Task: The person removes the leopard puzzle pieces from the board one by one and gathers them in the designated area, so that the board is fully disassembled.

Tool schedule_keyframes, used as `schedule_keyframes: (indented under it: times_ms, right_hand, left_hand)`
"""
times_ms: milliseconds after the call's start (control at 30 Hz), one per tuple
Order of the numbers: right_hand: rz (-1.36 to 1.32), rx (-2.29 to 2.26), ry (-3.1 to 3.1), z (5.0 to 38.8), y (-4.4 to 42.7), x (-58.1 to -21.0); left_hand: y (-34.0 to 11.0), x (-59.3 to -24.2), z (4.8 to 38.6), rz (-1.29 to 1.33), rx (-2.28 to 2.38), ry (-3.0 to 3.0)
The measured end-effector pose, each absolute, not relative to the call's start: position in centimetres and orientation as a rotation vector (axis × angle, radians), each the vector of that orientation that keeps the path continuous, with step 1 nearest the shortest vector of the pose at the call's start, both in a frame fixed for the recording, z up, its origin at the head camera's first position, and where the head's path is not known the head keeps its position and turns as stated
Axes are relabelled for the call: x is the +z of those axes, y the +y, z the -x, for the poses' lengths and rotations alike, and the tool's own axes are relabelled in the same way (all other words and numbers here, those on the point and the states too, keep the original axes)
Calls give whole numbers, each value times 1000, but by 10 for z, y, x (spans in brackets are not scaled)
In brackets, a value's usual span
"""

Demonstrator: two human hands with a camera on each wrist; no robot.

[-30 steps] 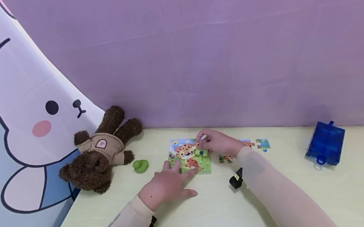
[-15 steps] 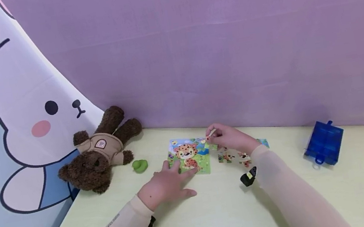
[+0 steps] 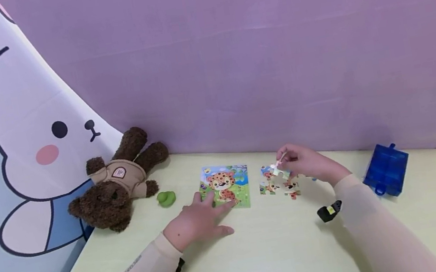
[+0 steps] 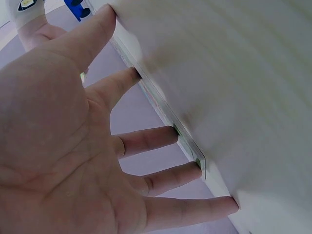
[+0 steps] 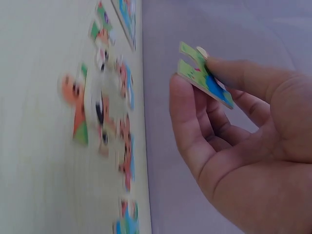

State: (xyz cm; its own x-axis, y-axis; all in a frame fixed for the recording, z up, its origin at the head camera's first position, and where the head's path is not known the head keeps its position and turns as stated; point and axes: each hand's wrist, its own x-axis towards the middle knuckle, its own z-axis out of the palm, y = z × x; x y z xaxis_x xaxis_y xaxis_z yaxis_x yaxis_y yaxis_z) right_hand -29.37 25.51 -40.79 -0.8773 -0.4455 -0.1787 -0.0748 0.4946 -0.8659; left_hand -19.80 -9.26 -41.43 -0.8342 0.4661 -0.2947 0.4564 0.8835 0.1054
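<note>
My left hand point(image 3: 198, 223) lies with spread fingers on the lower edge of a leopard picture card point(image 3: 241, 192); in the left wrist view the fingertips of the left hand point(image 4: 73, 141) touch the thin board and the table. My right hand point(image 3: 309, 164) pinches a puzzle piece point(image 3: 279, 170) between thumb and finger, above loose pieces point(image 3: 291, 186) to the right of the card. In the right wrist view, the right hand point(image 5: 248, 136) holds that green and blue piece point(image 5: 202, 78) raised and tilted, apart from the scattered pieces point(image 5: 100, 109) on the table.
A green toy duck point(image 3: 166, 198) stands left of the card. Beyond it a brown teddy bear point(image 3: 116, 191) lies at the back left. A blue translucent box point(image 3: 386, 170) is at the right. A purple cloth point(image 3: 231, 57) hangs behind the table.
My right hand has moved right with the pinched piece, away from the card to over the loose pieces, uncovering the card's upper right part. My left hand has stayed in place.
</note>
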Motion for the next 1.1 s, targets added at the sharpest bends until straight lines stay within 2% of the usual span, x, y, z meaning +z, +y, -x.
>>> schedule_keyframes:
  times_ms: [567,1100]
  right_hand:
    - [348,-1209,2334,287,324,-419]
    - [396,-1065,2338,282,327,-428]
  left_hand:
    - [-93,-418,200,-692,39,2739]
    - [-93,-417,200,-695,36,2744]
